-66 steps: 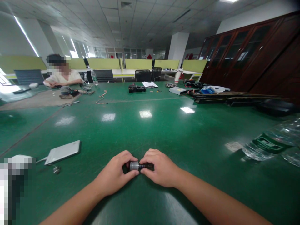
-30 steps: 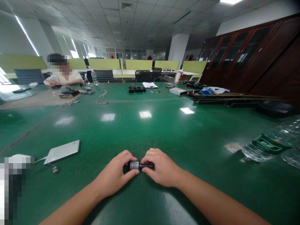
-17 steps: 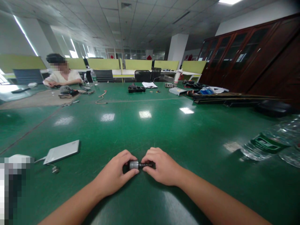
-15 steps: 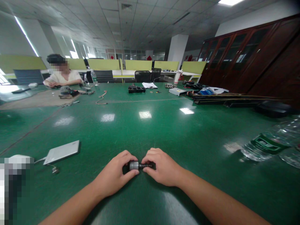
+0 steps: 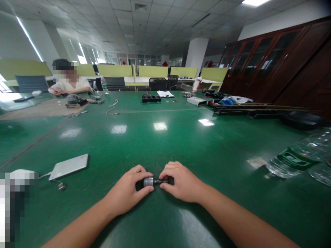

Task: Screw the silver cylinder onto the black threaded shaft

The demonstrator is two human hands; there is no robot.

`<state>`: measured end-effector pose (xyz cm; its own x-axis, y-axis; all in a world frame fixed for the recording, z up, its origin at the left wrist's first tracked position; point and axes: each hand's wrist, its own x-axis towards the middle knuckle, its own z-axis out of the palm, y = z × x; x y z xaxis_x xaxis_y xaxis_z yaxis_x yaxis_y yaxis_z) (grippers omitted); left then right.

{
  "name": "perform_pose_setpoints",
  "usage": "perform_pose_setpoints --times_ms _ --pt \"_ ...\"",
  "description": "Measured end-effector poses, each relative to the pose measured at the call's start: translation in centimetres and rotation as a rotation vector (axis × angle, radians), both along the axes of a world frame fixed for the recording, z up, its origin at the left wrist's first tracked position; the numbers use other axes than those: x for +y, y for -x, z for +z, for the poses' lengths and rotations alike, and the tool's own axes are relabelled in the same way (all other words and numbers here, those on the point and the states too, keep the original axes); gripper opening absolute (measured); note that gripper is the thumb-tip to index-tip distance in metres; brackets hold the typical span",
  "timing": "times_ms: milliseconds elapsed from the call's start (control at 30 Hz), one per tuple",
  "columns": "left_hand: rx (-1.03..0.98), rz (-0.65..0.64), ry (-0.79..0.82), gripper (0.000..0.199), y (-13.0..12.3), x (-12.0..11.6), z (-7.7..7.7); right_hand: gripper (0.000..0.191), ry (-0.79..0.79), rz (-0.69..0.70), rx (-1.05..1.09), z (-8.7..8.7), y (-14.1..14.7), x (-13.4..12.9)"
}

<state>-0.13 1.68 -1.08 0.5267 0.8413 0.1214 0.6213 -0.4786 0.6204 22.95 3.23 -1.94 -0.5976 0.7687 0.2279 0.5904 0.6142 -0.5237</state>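
Note:
Near the table's front edge, my left hand (image 5: 129, 190) is closed round a small silver metal cylinder (image 5: 148, 181), thumb in front and fingers behind. A thin dark ribbed shaft (image 5: 157, 182) runs to the right from the cylinder, in line with it. My right hand (image 5: 181, 182) pinches the shaft's far part between thumb and fingertips. Both pieces lie level, low over the green tabletop. Whether the shaft is fixed to the cylinder or separate I cannot tell. The cylinder's left end is partly hidden by my left hand.
A silver power bank (image 5: 69, 166) with a cable lies left on the green table (image 5: 144, 144). Clear plastic bottles (image 5: 294, 160) lie at the right. Farther back are a black tray (image 5: 151, 99), papers (image 5: 165, 93) and long dark strips (image 5: 248, 109). A person (image 5: 69, 84) sits back left.
My right hand has shifted slightly right and away from my left hand, so more of the dark shaft shows between them. The left hand stays almost in place round the cylinder.

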Motion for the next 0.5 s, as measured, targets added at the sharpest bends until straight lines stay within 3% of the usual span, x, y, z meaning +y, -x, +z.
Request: perform_pose_setpoints --times_ms 500 --pt "-0.012 0.005 0.002 0.023 0.23 -0.10 0.26 0.010 0.022 -0.010 -0.026 0.75 -0.48 0.08"
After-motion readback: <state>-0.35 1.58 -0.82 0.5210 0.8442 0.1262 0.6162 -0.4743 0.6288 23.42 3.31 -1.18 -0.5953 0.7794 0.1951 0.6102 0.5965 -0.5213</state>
